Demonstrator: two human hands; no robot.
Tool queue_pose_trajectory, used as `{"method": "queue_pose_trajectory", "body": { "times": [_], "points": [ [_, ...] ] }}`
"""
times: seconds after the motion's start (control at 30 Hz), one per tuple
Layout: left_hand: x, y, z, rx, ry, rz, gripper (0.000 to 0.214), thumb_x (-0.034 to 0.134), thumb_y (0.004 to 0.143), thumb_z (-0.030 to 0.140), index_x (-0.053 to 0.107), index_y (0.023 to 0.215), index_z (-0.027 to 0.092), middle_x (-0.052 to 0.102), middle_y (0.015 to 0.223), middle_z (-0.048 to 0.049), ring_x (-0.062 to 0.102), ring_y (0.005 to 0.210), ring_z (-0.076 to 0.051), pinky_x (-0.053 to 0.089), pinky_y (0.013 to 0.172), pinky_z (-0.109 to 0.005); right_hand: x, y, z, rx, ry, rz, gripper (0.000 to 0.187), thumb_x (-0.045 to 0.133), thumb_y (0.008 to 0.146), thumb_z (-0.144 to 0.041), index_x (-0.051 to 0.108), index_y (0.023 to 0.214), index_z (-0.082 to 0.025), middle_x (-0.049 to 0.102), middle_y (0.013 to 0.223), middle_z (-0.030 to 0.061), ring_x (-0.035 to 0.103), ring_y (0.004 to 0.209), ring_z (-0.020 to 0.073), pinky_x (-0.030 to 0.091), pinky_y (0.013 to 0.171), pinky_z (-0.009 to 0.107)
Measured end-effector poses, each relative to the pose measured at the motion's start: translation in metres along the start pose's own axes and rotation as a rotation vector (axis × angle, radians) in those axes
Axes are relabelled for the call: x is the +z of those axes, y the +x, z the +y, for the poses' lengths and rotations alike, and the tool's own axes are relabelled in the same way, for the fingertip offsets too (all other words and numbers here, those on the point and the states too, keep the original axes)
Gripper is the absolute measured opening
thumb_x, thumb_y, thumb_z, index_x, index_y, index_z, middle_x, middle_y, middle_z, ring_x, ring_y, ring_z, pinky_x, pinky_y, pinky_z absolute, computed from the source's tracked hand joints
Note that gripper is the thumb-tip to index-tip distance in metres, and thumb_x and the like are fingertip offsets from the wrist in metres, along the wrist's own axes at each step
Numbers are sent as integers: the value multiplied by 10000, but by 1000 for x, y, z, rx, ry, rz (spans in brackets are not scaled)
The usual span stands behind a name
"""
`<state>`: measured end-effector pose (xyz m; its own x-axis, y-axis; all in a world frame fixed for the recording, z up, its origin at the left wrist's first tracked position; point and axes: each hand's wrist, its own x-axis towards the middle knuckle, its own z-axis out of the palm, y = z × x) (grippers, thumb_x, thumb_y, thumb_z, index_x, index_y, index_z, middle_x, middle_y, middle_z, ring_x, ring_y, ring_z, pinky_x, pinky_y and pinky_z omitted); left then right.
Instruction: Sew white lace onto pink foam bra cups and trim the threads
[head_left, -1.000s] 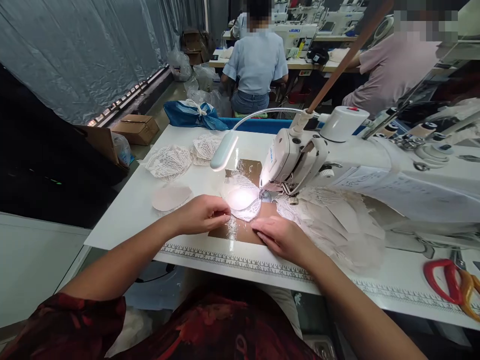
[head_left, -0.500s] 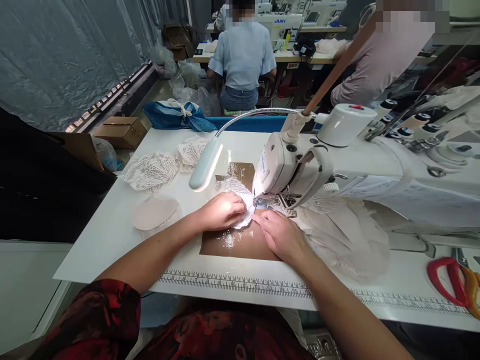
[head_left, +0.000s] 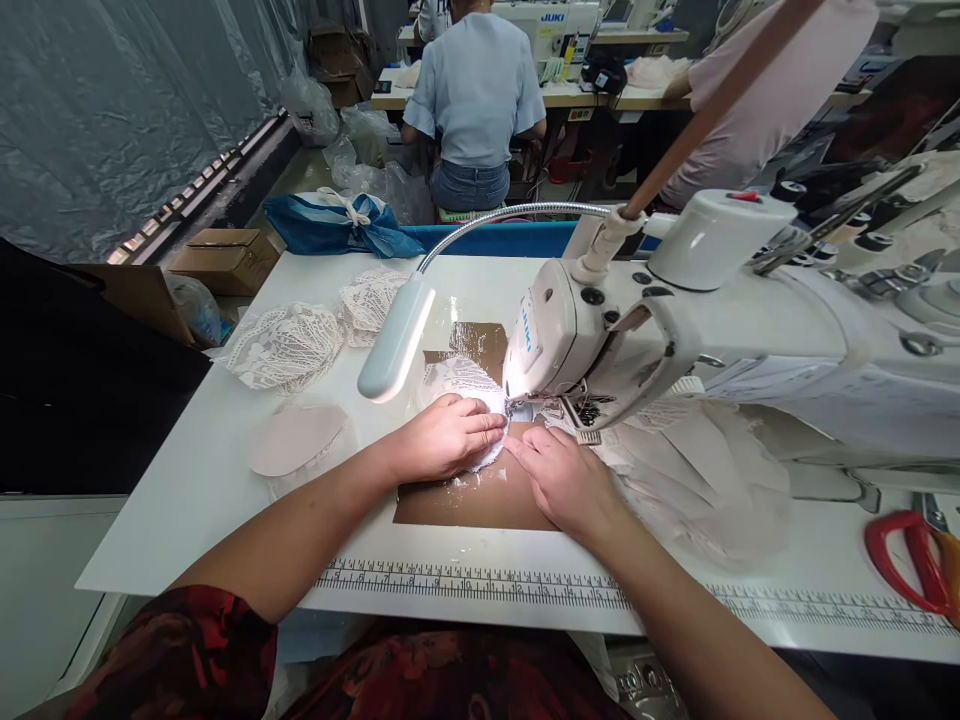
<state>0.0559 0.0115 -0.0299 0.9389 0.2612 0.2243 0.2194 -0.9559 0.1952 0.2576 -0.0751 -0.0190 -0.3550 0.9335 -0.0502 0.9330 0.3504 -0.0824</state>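
Note:
My left hand lies curled over a white lace piece, pressing it flat just left of the needle of the white sewing machine. My right hand rests beside it with fingers stretched forward, the fingertips on the lace edge near the presser foot. Both hands sit on a brown patch of the white table. A gooseneck lamp shines on the work.
Lace pieces and a beige pad lie at the left. A heap of white pieces sits to the right, red-handled scissors farther right. A printed ruler runs along the front edge. Two other people work behind.
Both hands moved forward with the lace piece up to the needle; the left hand now covers the lace, and the right fingertips sit closer to the presser foot.

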Motion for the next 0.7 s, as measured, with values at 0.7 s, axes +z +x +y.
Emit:
{"method": "queue_pose_trajectory", "body": {
  "times": [0.7],
  "points": [
    [0, 8, 11, -127, 34, 18, 346, 402, 966, 289, 592, 1194, 111, 599, 1253, -150, 526, 1064, -252, 418, 851, -378, 6, 2, -2, 41, -104, 201, 370, 467, 789, -31, 647, 1061, -205, 646, 815, 72, 505, 760, 214, 319, 642, 324]
  ]
}}
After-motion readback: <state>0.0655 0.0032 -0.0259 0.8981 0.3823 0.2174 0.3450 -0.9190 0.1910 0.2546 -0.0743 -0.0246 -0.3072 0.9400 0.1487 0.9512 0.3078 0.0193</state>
